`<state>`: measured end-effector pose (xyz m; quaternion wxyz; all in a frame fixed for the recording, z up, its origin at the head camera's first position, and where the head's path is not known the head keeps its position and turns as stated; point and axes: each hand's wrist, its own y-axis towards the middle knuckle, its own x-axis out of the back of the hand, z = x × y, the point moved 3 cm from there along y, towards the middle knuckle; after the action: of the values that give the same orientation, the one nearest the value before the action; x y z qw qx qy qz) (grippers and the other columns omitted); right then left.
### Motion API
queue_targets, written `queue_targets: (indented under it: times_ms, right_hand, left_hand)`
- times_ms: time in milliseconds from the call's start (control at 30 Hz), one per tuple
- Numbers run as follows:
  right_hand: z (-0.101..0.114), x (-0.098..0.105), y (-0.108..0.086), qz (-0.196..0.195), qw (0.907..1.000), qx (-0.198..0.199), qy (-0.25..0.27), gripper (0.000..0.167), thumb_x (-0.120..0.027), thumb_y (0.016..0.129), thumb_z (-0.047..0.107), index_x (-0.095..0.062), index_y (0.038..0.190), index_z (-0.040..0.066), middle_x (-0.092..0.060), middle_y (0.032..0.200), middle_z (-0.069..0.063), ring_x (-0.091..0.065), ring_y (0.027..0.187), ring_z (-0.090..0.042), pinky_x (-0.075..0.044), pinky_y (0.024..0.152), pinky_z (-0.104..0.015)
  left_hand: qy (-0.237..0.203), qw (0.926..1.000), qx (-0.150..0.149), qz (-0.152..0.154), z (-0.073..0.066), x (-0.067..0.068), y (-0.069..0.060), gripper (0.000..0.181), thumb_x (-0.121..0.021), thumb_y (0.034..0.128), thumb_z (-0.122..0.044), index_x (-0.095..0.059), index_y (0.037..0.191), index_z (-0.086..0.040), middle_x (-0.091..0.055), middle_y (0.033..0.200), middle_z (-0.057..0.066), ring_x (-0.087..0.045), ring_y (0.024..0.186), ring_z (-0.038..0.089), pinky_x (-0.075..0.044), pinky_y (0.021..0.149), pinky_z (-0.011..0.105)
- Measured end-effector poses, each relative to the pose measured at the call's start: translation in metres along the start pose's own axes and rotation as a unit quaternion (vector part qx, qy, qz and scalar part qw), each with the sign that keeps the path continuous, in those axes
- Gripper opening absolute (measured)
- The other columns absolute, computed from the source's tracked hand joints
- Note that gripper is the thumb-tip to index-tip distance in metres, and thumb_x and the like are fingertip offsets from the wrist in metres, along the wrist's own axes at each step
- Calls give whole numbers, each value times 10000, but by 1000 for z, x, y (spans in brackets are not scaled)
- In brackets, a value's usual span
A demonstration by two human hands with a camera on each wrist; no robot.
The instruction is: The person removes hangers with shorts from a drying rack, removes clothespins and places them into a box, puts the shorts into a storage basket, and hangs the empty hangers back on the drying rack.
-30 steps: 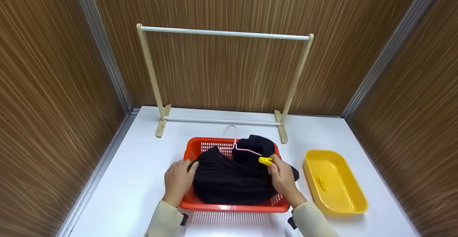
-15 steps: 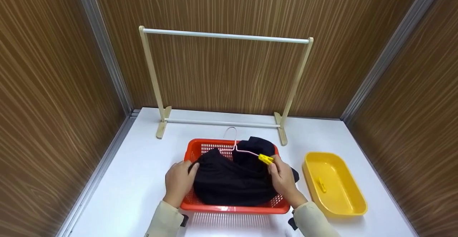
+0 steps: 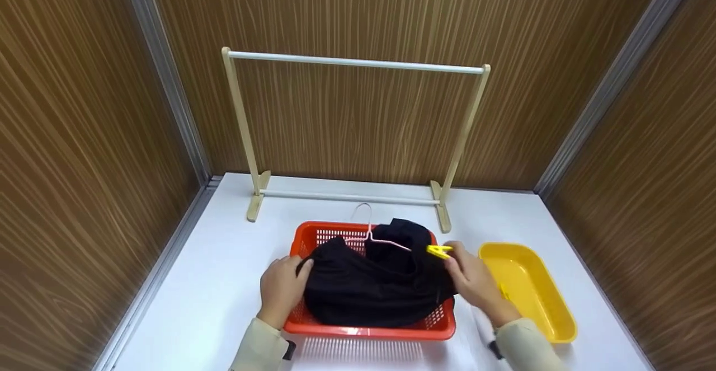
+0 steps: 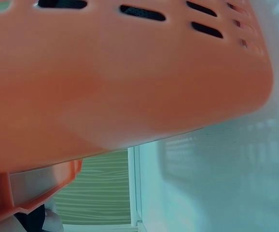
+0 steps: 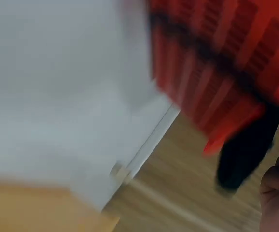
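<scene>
A black garment [image 3: 375,287] lies bunched in a red perforated basket [image 3: 372,333]. On its left edge the left hand [image 3: 282,287] pinches the cloth between thumb and fingers. A pale pink hanger [image 3: 369,235] stands up out of the garment's neckline, its hook above the basket's far rim and its right arm's end covered by cloth. The right hand [image 3: 472,276] holds a yellow clothespin [image 3: 438,251] at its thumb and fingertips, beside the garment's right side. Whether the clothespin bites on the cloth I cannot tell. In the right wrist view, black cloth [image 5: 248,150] hangs past the basket's edge near curled fingers.
A clothes rack with a white top bar [image 3: 358,62] and wooden legs stands behind the basket. To the right is a yellow tray [image 3: 537,298] with another yellow clothespin [image 3: 504,291] inside, partly hidden by the right arm. Wood-patterned walls enclose the white table [image 3: 212,281].
The right hand has moved right with the clothespin, away from the hanger's bare arm, and the garment's right side has shifted rightward too. The left hand keeps its pinch on the cloth.
</scene>
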<state>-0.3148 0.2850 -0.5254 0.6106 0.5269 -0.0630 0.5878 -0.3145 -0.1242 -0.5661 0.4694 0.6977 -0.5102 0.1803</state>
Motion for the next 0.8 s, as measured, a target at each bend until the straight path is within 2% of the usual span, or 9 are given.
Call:
queue_targets:
  times_ms: [233, 333, 467, 567, 800]
  right_hand:
    - [-36, 38, -5, 321, 9956, -441, -759, 287, -643, 981, 120, -640, 1268, 106, -566, 787, 108, -470, 620, -70, -425, 583, -294]
    - [-48, 50, -7, 671, 9905, -770, -917, 322, -676, 973, 151, -630, 1289, 109, -571, 818, 86, -475, 640, -92, -427, 581, -264]
    - [-64, 58, -11, 1401, 9762, -1245, -1092, 343, -696, 972, 200, -624, 1297, 118, -601, 878, 56, -520, 707, -128, -468, 622, -257]
    - [-74, 62, -12, 1800, 9657, -1466, -1163, 360, -699, 977, 217, -615, 1306, 96, -615, 901, 37, -537, 734, -147, -488, 650, -276]
    - [-91, 75, -19, 2052, 9505, -2015, -1176, 446, -686, 995, 308, -582, 1386, 119, -646, 997, 15, -576, 850, -192, -540, 857, -432]
  left_hand:
    - [-29, 10000, 29, 6, -1, -1, 0, 364, -698, 986, -302, -537, 686, -172, -516, 618, -10, -524, 608, 223, -382, 582, 362]
    - [-44, 10000, -11, 14, -1, -2, 1, 362, -689, 993, -306, -541, 691, -170, -518, 624, -12, -521, 609, 215, -383, 583, 361]
    - [-43, 10000, 40, 65, 0, -2, 1, 358, -684, 997, -320, -551, 697, -177, -521, 631, -20, -518, 618, 204, -384, 595, 352]
    - [-18, 10000, 41, 19, 0, -1, 1, 355, -693, 989, -312, -547, 695, -177, -526, 634, -16, -521, 620, 208, -386, 592, 357]
    - [-21, 10000, 32, 1, 0, -2, 0, 370, -693, 991, -319, -532, 688, -180, -482, 612, -31, -495, 607, 197, -367, 592, 343]
